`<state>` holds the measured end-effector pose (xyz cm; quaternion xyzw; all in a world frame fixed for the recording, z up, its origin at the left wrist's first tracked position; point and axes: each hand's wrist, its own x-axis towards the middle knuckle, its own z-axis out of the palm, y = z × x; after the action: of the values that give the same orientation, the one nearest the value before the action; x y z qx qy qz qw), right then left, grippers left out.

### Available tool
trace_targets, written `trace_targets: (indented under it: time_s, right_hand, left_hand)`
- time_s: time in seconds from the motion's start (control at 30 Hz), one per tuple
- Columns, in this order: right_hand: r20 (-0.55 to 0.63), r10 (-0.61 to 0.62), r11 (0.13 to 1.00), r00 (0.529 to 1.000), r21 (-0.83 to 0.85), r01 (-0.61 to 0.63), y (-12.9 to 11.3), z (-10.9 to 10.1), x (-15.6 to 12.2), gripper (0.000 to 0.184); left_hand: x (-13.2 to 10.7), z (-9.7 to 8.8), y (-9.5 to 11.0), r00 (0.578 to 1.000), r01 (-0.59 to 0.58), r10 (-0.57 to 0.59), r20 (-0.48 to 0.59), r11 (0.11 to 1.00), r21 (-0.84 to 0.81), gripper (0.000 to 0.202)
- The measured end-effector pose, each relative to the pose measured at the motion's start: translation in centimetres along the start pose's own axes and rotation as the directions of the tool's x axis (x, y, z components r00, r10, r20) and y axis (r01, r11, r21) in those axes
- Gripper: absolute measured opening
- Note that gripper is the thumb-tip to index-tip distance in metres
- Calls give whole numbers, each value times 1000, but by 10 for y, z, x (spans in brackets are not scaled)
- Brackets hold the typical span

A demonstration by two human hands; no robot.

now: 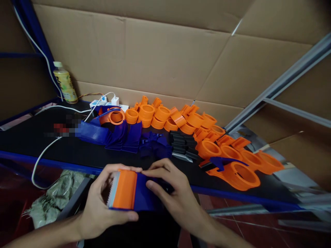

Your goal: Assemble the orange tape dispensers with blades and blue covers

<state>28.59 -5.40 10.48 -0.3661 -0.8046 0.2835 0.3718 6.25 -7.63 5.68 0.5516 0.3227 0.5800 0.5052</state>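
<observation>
The left hand point(97, 203) pinches the tape cutter point(126, 189) by its edges, maybe dodging the teeth point(111, 192); the half-open right hand point(177, 187) touches, perhaps steadying, the blue part point(147, 196).

The held dispenser point(144, 196) is orange and deep blue, its blade point(114, 189) silvery; I see orange rings point(147, 113), blue plates point(93, 132), a black worktop point(31, 131) edged in blue, brown cardboard point(168, 58), and a yellow-labelled bottle point(66, 86).

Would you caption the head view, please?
Left hand and right hand on a toothed orange-blue piece, near orange parts.
</observation>
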Motion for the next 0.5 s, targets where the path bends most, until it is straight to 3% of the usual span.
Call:
trace_targets:
  time_s: [0.07, 0.13, 0.2, 0.27, 0.33, 0.4, 0.47, 0.5]
  right_hand:
    - [2, -183, 942, 983, -286, 176, -7, -4, -8, 35]
    - [66, -300, 846, 952, -442, 297, -11, -6, -17, 48]
    - [94, -350, 789, 932, -506, 348, -12, -10, -22, 51]
    - [85, -344, 797, 935, -501, 339, -9, -21, -22, 54]
    - [68, -283, 846, 957, -453, 282, -6, -43, -15, 52]
    - [30, -178, 877, 984, -449, 173, -1, -81, -3, 38]
    - [-133, -71, 843, 989, -538, -12, 8, -135, 10, 22]
    - [-286, -23, 798, 958, -582, -154, 15, -167, 17, 26]
  left_hand:
    - [0, 1, 0, 992, 77, -81, -94, 996, -49, 65]
    - [1, 1, 0, 983, 120, -133, -126, 987, -106, 62]
    - [3, 2, 1, 979, 161, -182, -96, 967, -197, 60]
    - [5, 5, 2, 975, 215, -224, -4, 940, -265, 67]
    - [7, 8, 5, 969, 244, -224, 101, 921, -305, 77]
    - [9, 9, 4, 965, 250, -208, 160, 911, -327, 75]
    - [11, 7, 0, 956, 271, -215, 198, 908, -321, 59]
    - [11, 6, -3, 942, 296, -225, 248, 906, -301, 51]
